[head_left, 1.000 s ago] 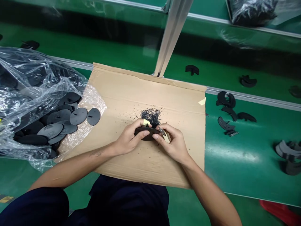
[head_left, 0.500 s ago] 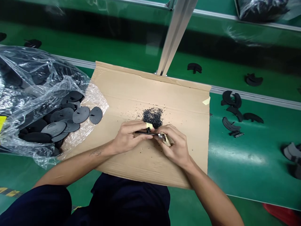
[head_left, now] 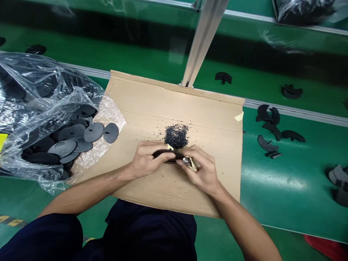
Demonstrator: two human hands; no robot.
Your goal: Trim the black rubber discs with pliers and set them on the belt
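My left hand (head_left: 144,160) is closed on a round black plastic disc (head_left: 178,155), its thumb on the disc's near face and fingers behind. My right hand (head_left: 205,170) grips a small shiny metal tool (head_left: 186,160) partly wrapped in pale yellow material; its exact kind is hidden by the fingers. The tool's tip meets or overlaps the disc's right edge; whether it touches I cannot tell. Just beyond both hands, a heap of black plastic crumbs (head_left: 176,136) lies on the cardboard sheet (head_left: 141,98). Pale yellow wrapping (head_left: 170,147) shows at a left fingertip.
At left, a clear plastic bag (head_left: 81,98) spills several black discs (head_left: 94,132) onto the cardboard. Curved black pieces (head_left: 268,143) lie on the green table (head_left: 272,181) at right. A metal post (head_left: 202,43) rises behind the cardboard's far edge.
The disc has tilted from nearly edge-on, with a stub on its far side showing, to reveal more of its near face. Both hands keep their holds and have barely shifted.
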